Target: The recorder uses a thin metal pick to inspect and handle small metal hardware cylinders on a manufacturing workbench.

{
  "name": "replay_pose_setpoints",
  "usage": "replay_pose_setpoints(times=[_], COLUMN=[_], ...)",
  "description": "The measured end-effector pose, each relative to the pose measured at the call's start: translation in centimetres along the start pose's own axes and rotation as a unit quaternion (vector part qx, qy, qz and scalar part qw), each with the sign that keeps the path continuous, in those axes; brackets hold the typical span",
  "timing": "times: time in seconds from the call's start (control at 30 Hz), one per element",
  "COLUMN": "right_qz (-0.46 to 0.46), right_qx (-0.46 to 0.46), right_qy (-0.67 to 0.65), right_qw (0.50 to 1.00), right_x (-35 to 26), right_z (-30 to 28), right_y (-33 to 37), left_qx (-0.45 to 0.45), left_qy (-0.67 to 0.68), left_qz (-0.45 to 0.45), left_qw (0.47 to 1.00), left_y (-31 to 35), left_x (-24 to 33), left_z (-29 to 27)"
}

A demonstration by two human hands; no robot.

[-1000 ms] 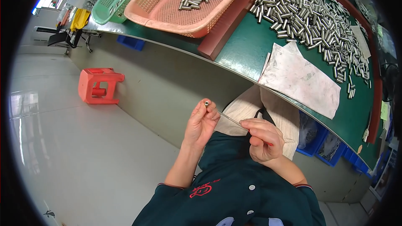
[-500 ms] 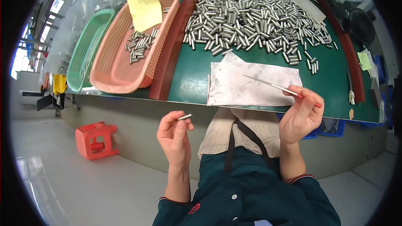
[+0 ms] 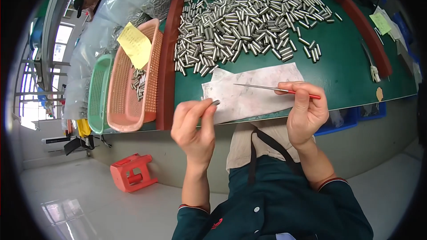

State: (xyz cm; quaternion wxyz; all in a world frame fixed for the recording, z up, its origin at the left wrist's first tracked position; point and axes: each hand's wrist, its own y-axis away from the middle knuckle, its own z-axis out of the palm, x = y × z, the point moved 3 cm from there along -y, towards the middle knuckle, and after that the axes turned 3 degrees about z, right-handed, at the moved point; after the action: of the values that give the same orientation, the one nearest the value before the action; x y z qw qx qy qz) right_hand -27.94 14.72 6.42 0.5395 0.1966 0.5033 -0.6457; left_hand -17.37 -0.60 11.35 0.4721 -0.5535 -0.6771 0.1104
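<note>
Between its thumb and fingertips my left hand (image 3: 193, 126) pinches a small metal pin (image 3: 216, 102), mostly covered by the fingers, above the left end of a stained white cloth (image 3: 262, 78). My right hand (image 3: 308, 118) grips the red handle of a slim needle file (image 3: 255, 86). The file's thin grey shaft points left across the cloth, apart from the pin. Beyond the cloth, a wide pile of shiny cylindrical metal pins (image 3: 231, 33) covers much of the green tabletop (image 3: 342, 73).
A brown wooden rail (image 3: 167, 75) borders the table's left side. Past it stand a pink basket (image 3: 126, 126) with some pins and a yellow note (image 3: 134, 44), and a green basket (image 3: 94, 122). A knife-like tool (image 3: 372, 69) lies at right. A red stool (image 3: 133, 173) is on the floor.
My left hand has risen with the pin from in front of the table edge to over the cloth. My right hand has shifted slightly left, and the file lies more level. The view has turned.
</note>
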Motion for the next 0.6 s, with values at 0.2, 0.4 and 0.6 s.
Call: replay_pose_setpoints(times=[0.2,0.4,0.6], right_qz=[-0.003,-0.024,-0.033], right_qx=[-0.003,-0.012,-0.013], right_qy=[0.025,0.012,0.022], right_qw=[1.0,1.0,0.999], right_x=[0.1,0.1,0.2], right_z=[0.1,-0.3,0.1], right_y=[-0.3,0.0,0.0], left_qx=[-0.043,-0.102,-0.139], left_qy=[-0.034,-0.074,-0.062], left_qz=[0.008,0.013,-0.031], left_qw=[0.998,0.992,0.988], left_y=[1.4,1.8,2.1], left_x=[-0.9,-0.7,-1.4], left_z=[0.6,1.0,0.9])
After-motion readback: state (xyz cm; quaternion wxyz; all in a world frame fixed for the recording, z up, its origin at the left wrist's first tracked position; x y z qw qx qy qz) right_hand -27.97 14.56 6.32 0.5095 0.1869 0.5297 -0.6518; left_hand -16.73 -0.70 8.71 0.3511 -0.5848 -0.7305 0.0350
